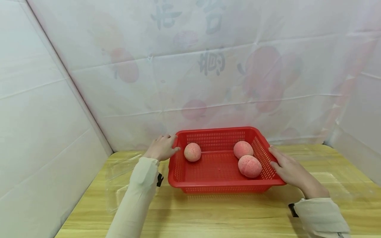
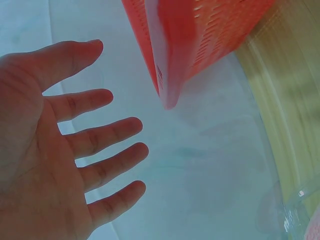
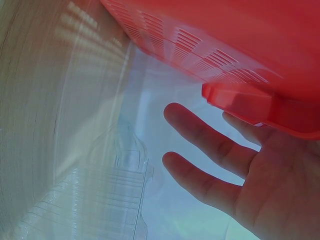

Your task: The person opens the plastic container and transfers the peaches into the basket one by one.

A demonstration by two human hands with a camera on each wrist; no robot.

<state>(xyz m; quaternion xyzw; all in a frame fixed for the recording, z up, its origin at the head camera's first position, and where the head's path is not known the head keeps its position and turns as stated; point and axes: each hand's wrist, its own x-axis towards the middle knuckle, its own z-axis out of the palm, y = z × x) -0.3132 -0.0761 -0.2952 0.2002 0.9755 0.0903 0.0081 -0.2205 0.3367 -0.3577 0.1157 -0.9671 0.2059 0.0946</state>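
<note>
A red plastic basket [image 1: 218, 183] with slotted walls stands on the wooden table. Inside it, one peach [image 1: 192, 152] lies at the left, and two more, a rear peach [image 1: 243, 150] and a front peach [image 1: 250, 166], touch at the right. My left hand [image 1: 160, 147] is just off the basket's left rim; in the left wrist view its fingers [image 2: 107, 130] are spread and hold nothing. At the right rim is my right hand [image 1: 290, 168]. The right wrist view has its fingers [image 3: 205, 137] extended beneath the rim, with the thumb hidden.
Clear plastic trays flank the basket: a left tray [image 1: 120, 177] and a right tray [image 1: 330, 178]. A white printed sheet [image 1: 193, 82] hangs close behind the table [image 1: 208, 216], with a white panel [image 1: 41, 115] at the left. Something pink [image 2: 314, 227] is cut off in the left wrist view.
</note>
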